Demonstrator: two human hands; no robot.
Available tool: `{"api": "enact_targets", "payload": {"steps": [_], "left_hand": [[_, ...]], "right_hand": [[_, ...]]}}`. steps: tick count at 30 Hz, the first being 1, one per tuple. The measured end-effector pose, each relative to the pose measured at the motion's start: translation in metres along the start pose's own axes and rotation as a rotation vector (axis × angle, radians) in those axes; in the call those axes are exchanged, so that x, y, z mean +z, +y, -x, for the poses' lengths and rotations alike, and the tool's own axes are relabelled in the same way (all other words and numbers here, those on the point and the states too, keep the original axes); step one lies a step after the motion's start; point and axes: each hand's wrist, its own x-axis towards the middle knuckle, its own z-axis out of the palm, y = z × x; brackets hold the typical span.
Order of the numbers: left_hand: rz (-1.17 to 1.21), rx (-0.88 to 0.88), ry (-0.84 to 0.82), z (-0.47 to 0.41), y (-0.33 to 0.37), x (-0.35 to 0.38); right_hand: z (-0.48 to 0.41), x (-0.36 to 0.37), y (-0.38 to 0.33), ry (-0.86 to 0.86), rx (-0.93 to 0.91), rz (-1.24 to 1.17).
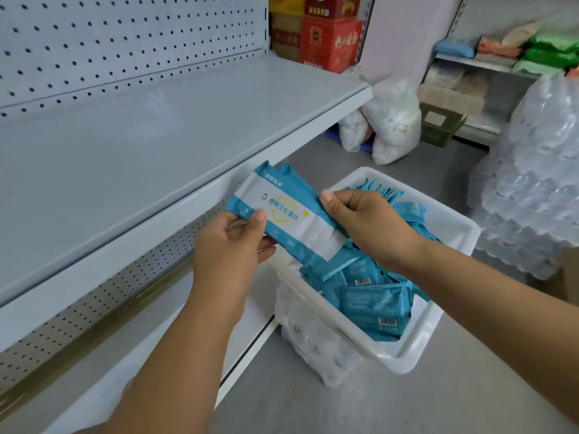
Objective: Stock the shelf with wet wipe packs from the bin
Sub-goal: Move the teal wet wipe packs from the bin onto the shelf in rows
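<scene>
Both hands are clamped on one wet wipe pack (pixel 291 217). The left hand (pixel 225 245) pinches its left long edge with the thumb on the face. The right hand (pixel 366 223) grips the opposite edge. The pack sits above the bin (pixel 416 349), just off the front lip of the shelf (pixel 141 145). Its long axis runs diagonally, far end toward the lip. The shelf deck is up and to the left, so the left hand is nearer. The next move is probably lift, go left, lay flat. More packs (pixel 376 305) are in the bin.

Teal-and-white wet wipe packs (pixel 283 214), white bin (pixel 445 220), pale grey shelf (pixel 141 145).
</scene>
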Motion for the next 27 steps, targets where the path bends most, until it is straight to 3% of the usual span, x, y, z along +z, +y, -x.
{"api": "enact_targets", "payload": {"steps": [8,14,19,27], "left_hand": [[0.166,0.118,0.119,0.014,0.069,-0.033],[0.116,0.17,0.145,0.014,0.113,-0.083],[0.233,0.208,0.299,0.016,0.145,-0.153],[0.359,0.381,0.558,0.035,0.162,-0.274]], "right_hand": [[-0.001,0.054,-0.034,0.005,-0.003,-0.698],[-0.017,0.106,-0.075,0.131,-0.029,-0.723],[-0.033,0.162,-0.112,0.225,0.013,-0.708],[-0.046,0.277,-0.186,0.13,-0.048,-0.838]]}}
